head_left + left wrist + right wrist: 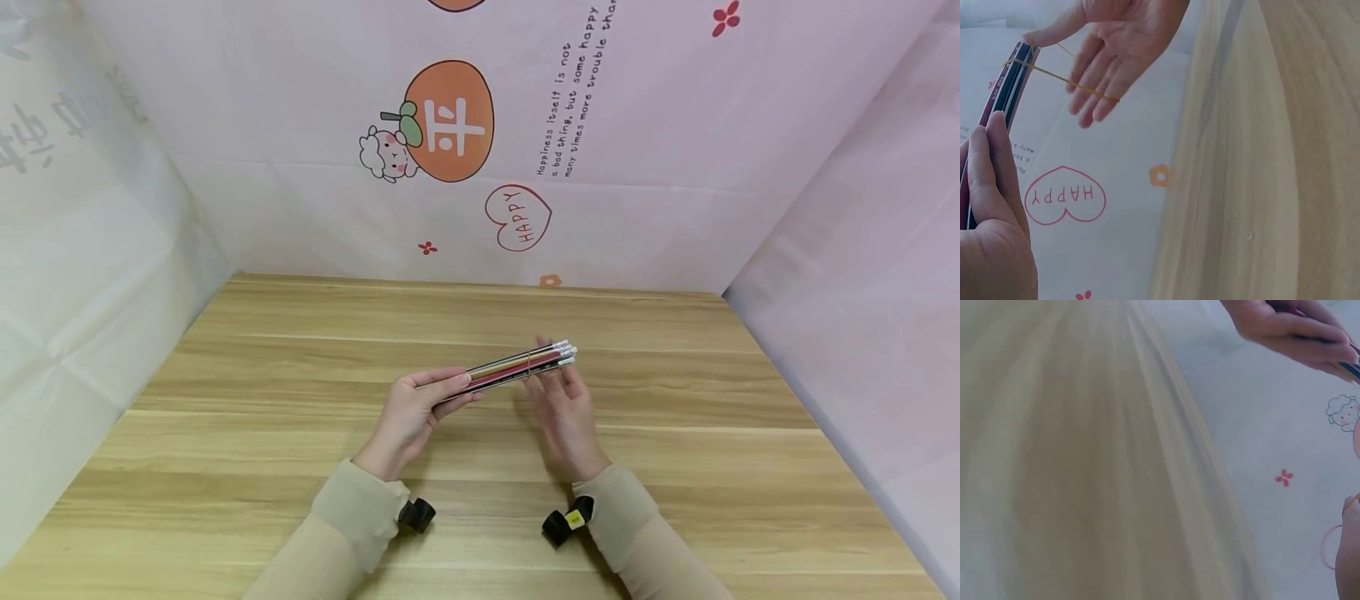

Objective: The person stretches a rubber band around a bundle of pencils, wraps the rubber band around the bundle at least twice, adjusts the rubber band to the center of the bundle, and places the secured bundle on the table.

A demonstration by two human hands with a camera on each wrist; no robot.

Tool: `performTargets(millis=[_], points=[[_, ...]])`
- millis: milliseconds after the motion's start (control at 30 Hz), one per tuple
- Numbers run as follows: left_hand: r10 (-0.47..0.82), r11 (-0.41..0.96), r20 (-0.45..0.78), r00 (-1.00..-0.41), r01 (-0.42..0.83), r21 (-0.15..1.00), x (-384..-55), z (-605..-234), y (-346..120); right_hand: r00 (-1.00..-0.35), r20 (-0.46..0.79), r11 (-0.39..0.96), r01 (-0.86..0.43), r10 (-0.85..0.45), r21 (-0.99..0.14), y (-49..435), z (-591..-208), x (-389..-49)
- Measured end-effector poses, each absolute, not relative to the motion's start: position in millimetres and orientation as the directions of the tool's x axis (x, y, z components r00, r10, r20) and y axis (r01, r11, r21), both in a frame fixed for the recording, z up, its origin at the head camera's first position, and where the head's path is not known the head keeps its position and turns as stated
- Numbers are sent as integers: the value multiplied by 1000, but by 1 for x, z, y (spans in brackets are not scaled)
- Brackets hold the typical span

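A bundle of pencils (pixel 504 370), with white eraser ends at the upper right, is held above the table. My left hand (pixel 405 421) grips its lower left part between thumb and fingers. Around the bundle near the eraser ends runs a yellowish rubber band (pixel 1054 77). My right hand (pixel 568 421) is beside that end, its fingers straight and spread. In the left wrist view the band stretches from the pencils to these fingers, and the right thumb reaches the bundle's tip. The right wrist view shows only part of each hand at its right edge.
A wood-grain table (pixel 675 383) lies under the hands. Printed white cloth (pixel 637 225) hangs behind it, with more cloth at both sides. Each wrist wears a small black camera, one on the left (pixel 417 515) and one on the right (pixel 557 528).
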State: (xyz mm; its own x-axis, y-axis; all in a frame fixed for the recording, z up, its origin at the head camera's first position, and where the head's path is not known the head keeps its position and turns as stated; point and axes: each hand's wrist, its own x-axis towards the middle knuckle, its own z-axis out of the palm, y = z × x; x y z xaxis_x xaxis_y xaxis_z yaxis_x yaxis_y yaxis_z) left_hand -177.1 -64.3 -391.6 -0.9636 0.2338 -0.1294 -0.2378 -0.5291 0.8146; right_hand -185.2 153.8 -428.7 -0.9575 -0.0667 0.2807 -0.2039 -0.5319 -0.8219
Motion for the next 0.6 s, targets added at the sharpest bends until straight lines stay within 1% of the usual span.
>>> performTargets(millis=[100, 200, 367, 600], points=[[225, -521, -125, -966, -228, 822, -177, -391, -66, -947, 315, -495, -244, -64, -834, 161, -424, -185], [212, -511, -129, -969, -222, 831, -178, -391, -67, -925, 377, -466, -310, -54, -829, 165, -420, -187], [204, -509, -134, -970, -222, 832, -178, -389, -68, -889, 457, -371, -414, -33, -831, 171, -414, -189], [217, -477, -130, -968, -221, 851, -177, -386, -69, -840, 541, -244, -517, -43, -821, 179, -406, -188]])
